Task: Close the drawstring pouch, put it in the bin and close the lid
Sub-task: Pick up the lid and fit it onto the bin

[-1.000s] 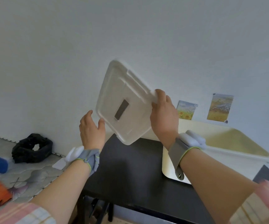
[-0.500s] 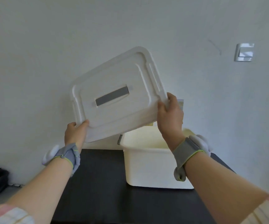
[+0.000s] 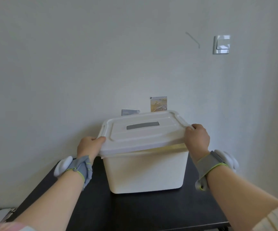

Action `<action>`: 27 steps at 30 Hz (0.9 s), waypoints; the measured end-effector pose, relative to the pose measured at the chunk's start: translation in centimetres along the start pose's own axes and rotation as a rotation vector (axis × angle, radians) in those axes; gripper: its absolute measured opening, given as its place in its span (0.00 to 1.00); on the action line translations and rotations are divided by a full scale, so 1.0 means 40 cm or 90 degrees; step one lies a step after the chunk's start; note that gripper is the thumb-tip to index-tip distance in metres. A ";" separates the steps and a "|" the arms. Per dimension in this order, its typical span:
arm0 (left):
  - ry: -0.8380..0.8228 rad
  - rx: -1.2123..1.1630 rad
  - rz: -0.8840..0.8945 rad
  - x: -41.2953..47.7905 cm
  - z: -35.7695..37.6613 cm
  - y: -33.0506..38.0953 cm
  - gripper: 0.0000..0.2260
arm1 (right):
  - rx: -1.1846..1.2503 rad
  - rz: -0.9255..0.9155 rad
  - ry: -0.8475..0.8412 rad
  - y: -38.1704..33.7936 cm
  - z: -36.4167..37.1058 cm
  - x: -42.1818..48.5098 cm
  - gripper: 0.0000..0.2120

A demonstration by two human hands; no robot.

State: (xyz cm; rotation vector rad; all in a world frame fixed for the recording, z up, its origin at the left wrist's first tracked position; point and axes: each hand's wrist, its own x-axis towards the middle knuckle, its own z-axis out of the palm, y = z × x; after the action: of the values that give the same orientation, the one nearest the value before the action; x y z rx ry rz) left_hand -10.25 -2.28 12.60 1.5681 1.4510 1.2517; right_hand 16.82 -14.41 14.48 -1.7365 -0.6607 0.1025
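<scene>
- Black table (image 3: 134,212) under everything, below both wrists, carrying the bin.
- White bin (image 3: 145,170) between the two forearms, standing upright just below the fingers; walls look stiff, smooth plastic, probably light enough to shift if pushed unevenly.
- White lid (image 3: 143,135) lying over the bin's mouth, spanning from one set of fingertips to the other; near edge seems slightly raised above the rim, so likely not yet pressed home.
- Left hand (image 3: 89,147) wrapped on the lid's near-left corner, fingers (image 3: 99,139) curled over the edge, thumb hidden.
- Right hand (image 3: 197,139) clasping the lid's right end beside the moulded handle, fingers (image 3: 194,126) hooked over the rim.
- Lid judged rigid, light, a little slick; best held at the short ends and pressed down evenly to snap shut.
- Drawstring pouch not visible; presumably inside the bin, beneath the lid and fingers, though impossible to confirm.
</scene>
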 end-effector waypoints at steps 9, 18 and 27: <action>-0.054 0.058 -0.029 0.009 0.015 -0.018 0.21 | -0.062 0.049 -0.025 0.058 0.017 0.020 0.10; -0.030 0.114 -0.019 0.037 0.024 -0.038 0.27 | -0.023 0.104 -0.069 0.088 0.019 0.028 0.24; -0.100 -0.137 -0.113 0.082 0.044 -0.051 0.26 | 0.097 0.172 -0.145 0.078 0.009 0.049 0.24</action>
State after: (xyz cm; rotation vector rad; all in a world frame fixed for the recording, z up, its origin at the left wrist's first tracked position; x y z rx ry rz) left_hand -9.55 1.50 10.84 1.3319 1.2800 1.1155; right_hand 19.48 -13.54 12.05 -1.6716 -0.5629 0.5320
